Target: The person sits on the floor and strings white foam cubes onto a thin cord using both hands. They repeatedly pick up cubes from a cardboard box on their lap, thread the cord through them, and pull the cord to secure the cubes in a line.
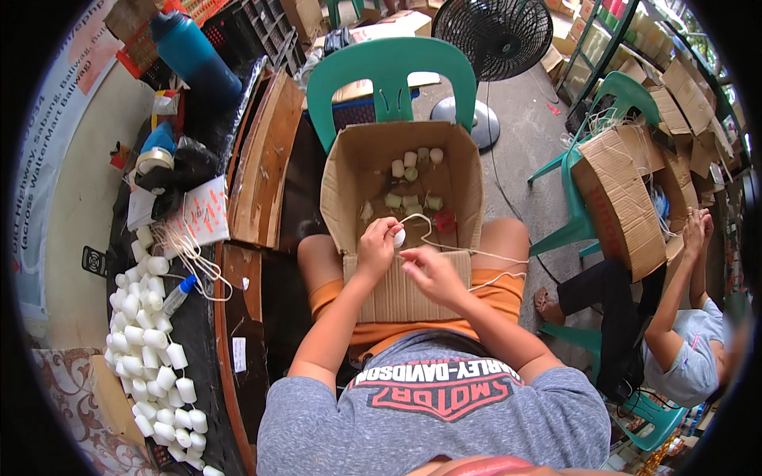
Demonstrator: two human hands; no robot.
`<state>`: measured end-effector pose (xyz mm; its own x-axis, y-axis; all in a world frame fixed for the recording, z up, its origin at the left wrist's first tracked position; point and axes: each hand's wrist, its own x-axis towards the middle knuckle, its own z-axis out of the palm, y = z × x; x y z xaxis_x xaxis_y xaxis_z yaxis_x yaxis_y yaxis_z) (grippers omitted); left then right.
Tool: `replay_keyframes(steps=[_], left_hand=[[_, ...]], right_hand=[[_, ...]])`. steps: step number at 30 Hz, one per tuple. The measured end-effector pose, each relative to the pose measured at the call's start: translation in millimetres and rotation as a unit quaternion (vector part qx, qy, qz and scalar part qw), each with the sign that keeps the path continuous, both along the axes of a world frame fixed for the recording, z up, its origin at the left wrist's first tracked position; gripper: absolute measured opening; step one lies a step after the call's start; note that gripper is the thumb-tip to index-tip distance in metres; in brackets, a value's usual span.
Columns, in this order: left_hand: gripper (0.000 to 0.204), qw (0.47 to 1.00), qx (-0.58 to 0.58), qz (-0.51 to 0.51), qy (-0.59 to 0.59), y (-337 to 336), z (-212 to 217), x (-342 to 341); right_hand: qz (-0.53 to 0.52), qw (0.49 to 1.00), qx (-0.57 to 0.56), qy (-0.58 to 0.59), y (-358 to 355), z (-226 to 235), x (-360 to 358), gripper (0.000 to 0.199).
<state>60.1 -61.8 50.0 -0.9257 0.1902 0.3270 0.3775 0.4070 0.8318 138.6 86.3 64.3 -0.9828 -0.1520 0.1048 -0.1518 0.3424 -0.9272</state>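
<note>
Over the cardboard box on my lap, my left hand is closed with its fingertips on a small white candle, only part of which shows. A cream cord loops up beside the candle and trails off to the right across my thigh. My right hand is just right of the candle, its fingers bent toward it; motion smears them, so their grip is unclear. Inside the open box lie several white and pale green candles and a small red piece.
Strung white candles cover the left bench, near a cord bundle, a blue-capped bottle, tape roll and blue flask. A green chair backs the box, beside a fan. At right sits another person.
</note>
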Motion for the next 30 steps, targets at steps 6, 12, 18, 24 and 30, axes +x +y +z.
replay_keyframes(steps=[6,12,18,24,30], left_hand=[[0.008,0.993,-0.042,-0.055,0.098,-8.1,10.7,-6.8],[0.006,0.983,-0.164,-0.045,0.065,-30.7,-3.2,-7.1],[0.034,0.963,-0.236,-0.108,-0.066,-30.2,-3.1,-10.9],[0.031,0.966,0.021,-0.223,-0.128,23.6,74.2,9.8],[0.02,0.984,0.004,-0.123,-0.128,-39.1,43.6,10.7]], right_hand=[[-0.076,0.762,-0.555,-0.325,19.5,-9.9,-29.8,0.059],[-0.17,0.692,-0.669,-0.211,73.2,17.6,-49.9,0.023],[-0.305,0.821,-0.481,0.015,76.6,50.2,-46.2,0.026],[-0.108,0.918,-0.367,-0.106,14.2,55.8,-34.8,0.026],[-0.229,0.795,-0.556,-0.085,59.4,75.0,-45.1,0.02]])
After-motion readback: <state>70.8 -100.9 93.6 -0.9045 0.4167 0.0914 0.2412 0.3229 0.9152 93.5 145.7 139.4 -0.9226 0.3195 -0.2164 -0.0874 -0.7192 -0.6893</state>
